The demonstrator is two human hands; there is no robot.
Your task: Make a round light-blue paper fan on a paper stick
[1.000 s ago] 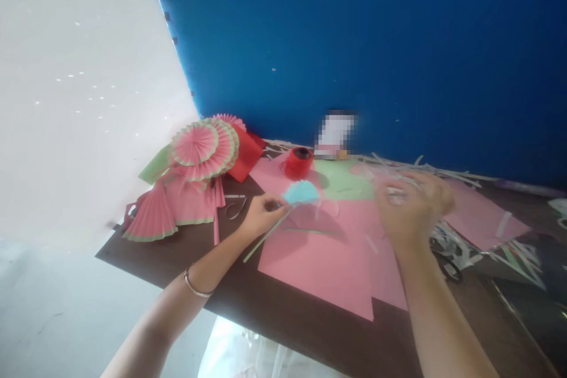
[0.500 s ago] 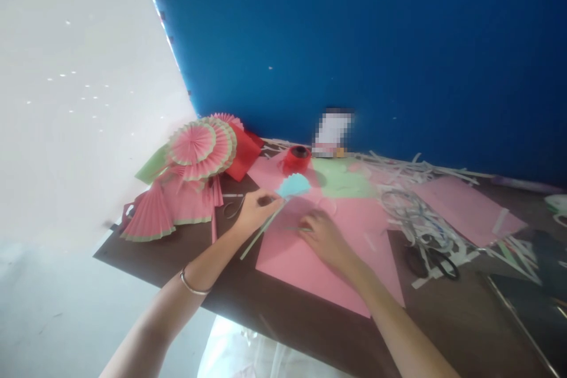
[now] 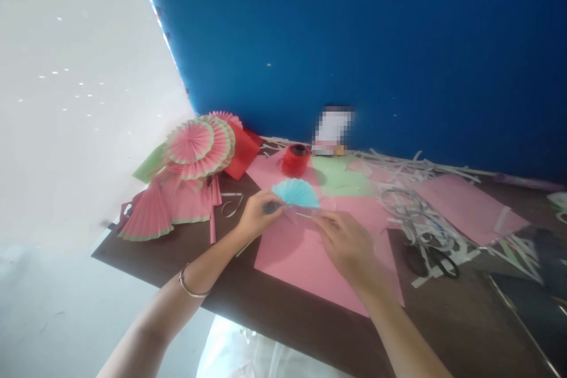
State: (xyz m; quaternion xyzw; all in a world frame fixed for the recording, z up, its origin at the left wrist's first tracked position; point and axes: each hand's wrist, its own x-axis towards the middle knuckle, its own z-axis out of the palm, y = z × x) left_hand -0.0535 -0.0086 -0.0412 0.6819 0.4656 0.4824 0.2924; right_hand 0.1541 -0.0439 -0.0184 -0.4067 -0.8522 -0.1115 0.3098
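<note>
My left hand [image 3: 259, 215] had its fingers closed on the left end of a pale blue pleated fan [image 3: 297, 192], a bit of blue showing in the loop of thumb and forefinger. The fan lay just beyond my fingertips, spread to roughly a half round, its narrow folds running out to a scalloped far rim, its straighter edge toward me. The fingers of my right hand [image 3: 345, 242] were drawn together at the tips, pinching the end of a thin pale strip [image 3: 303, 214] that pointed toward my left fingers, just on my side of the fan.

Beneath my fingers spread a large pink sheet [image 3: 287, 254] on the dark brown surface [image 3: 283, 301]. A pale strip [image 3: 243, 249] poked out by my left wrist. Just past the fan stood a red roll [image 3: 296, 160] with a dark core, and a light green sheet [image 3: 348, 183] lay to its right.

To the right of my right fingers were dark-handled scissors [image 3: 432, 263], a tangle of paper strips [image 3: 460, 245] and a smaller pink sheet [image 3: 469, 204]. Well left of my left fingers were piled pink fans [image 3: 190, 142] edged in green, with red paper [image 3: 241, 150] behind. Farthest off rose a blue wall [image 3: 354, 29].
</note>
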